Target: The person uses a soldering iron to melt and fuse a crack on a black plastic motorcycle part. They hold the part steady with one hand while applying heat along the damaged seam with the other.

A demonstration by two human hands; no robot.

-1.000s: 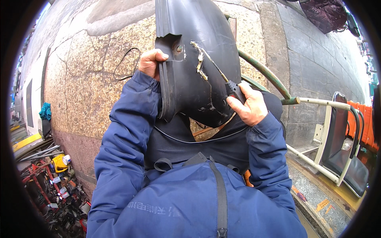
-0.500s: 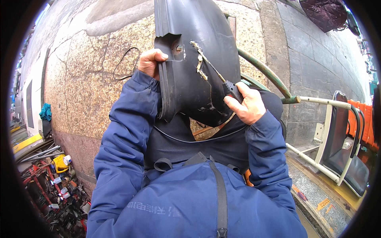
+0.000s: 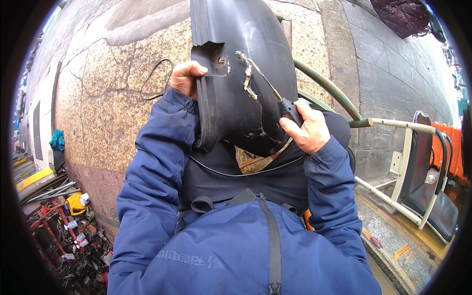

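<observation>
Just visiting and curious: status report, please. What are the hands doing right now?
Left hand grips edge of black plastic panel. Right hand holds thin-tipped tool, tip on panel's cracked seam. Black cord hangs below; nothing in the way.

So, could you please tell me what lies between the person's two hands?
In the head view, the black plastic panel spans between the left hand and the right hand, which holds a thin tool against it.

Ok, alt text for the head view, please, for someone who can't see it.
A person in a blue jacket holds a black plastic panel upright with the left hand on its edge, while the right hand presses a thin-tipped tool to a cracked spot. A stone wall stands behind.
</observation>
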